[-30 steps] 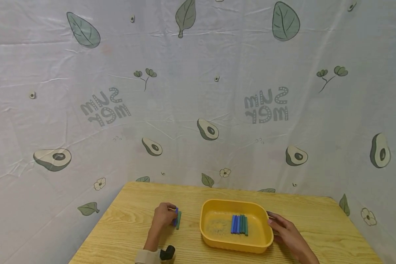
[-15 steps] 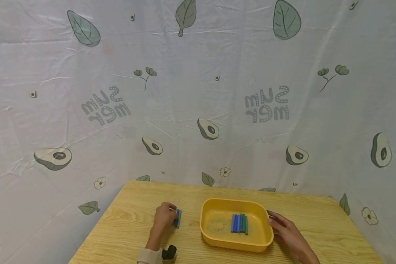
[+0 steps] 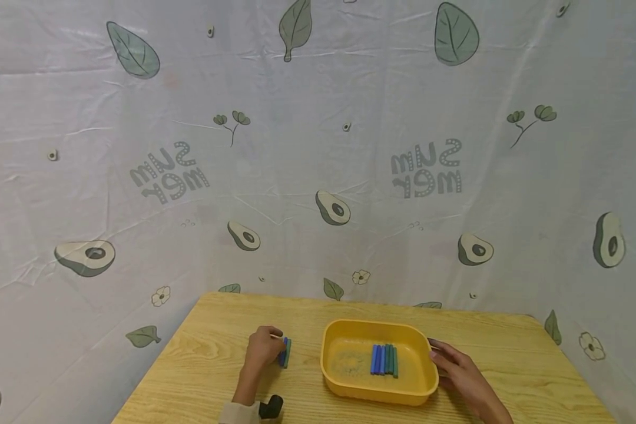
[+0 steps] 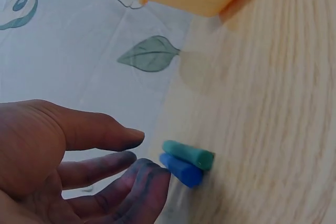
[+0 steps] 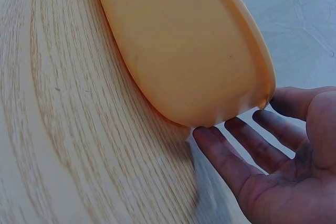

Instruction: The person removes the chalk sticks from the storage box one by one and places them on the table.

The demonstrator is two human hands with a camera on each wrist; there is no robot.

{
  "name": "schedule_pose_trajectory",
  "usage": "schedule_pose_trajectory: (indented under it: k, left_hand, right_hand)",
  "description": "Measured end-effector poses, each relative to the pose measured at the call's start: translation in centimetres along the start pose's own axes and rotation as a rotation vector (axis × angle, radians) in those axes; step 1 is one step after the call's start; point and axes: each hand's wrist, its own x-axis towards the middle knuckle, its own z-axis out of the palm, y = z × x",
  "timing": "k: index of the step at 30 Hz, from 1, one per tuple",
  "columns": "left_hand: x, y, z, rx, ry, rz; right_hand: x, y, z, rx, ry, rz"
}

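Note:
My left hand [image 3: 264, 347] is at a blue chalk stick [image 3: 282, 359] and a green chalk stick [image 3: 288, 353], which lie side by side on the wooden table. In the left wrist view its thumb and forefinger stand apart with nothing between them. Bent fingertips reach right to the end of the blue stick, and dark smudges mark the fingers. At the right end of a yellow plastic basin [image 3: 371, 393], my right hand [image 3: 458, 371] rests its fingertips against the outer wall, thumb at the rim. Inside the basin lie blue chalk sticks [image 3: 378, 360] and green chalk sticks [image 3: 391, 360] in a row.
The basin stands on the wooden table [image 3: 212, 335], to the right of the two loose sticks. Powdery smears mark the basin floor left of its chalk. A pale printed sheet [image 3: 286, 147] hangs behind the table. A black object [image 3: 271, 406] sits at the left cuff.
The loose blue stick has shifted slightly toward me and its end is now more level with the green one. The right hand and the basin have stayed in place.

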Motion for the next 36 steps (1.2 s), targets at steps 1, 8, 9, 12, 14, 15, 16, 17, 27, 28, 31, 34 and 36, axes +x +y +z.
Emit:
schedule_pose_trajectory:
  k: [1, 8, 9, 12, 14, 15, 16, 17, 27, 28, 31, 34, 36]
  left_hand:
    - [0.0, 0.1, 0.0, -0.007, -0.002, 0.002]
    - [-0.4, 1.5, 0.1, -0.108, -0.014, 0.028]
    - [-0.5, 1.8, 0.2, -0.112, -0.013, 0.035]
    - [-0.5, 2.3, 0.6, -0.112, -0.007, 0.054]
    - [-0.5, 2.8, 0.9, -0.127, -0.003, 0.059]
    - [-0.5, 3.0, 1.1, -0.138, -0.004, 0.06]
    - [-0.5, 3.3, 1.3, -0.153, -0.007, 0.059]
    - [-0.6, 3.5, 1.4, -0.163, -0.011, 0.062]
    - [-1.3, 6.7, 3.4, -0.238, -0.036, 0.106]
    - [-1.3, 7.0, 3.6, -0.235, -0.037, 0.108]
    - [-1.4, 7.9, 4.3, -0.23, -0.043, 0.112]
    - [-1.5, 8.8, 4.8, -0.248, -0.057, 0.121]
    - [-1.6, 9.3, 5.1, -0.266, -0.068, 0.127]
  right_hand:
    - [0.0, 0.0, 0.0, -0.002, 0.003, 0.002]
    - [0.1, 0.0, 0.2, -0.012, 0.02, 0.011]
    - [0.1, 0.0, 0.2, -0.01, 0.019, 0.01]
    - [0.1, 0.0, 0.2, -0.003, 0.012, 0.006]
    - [0.1, 0.0, 0.1, -0.002, 0.012, 0.005]
    - [0.1, 0.0, 0.1, -0.001, 0.011, 0.006]
    - [0.2, 0.1, 0.1, -0.003, 0.013, 0.007]
    - [0.2, 0.1, 0.1, -0.002, 0.013, 0.008]
    - [0.4, 0.2, 0.0, 0.006, 0.018, 0.01]
    - [0.4, 0.2, 0.0, 0.004, 0.018, 0.011]
    - [0.5, 0.1, 0.0, -0.001, 0.019, 0.014]
    - [0.5, 0.0, 0.0, -0.005, 0.019, 0.013]
    - [0.5, 0.0, 0.0, -0.005, 0.017, 0.01]
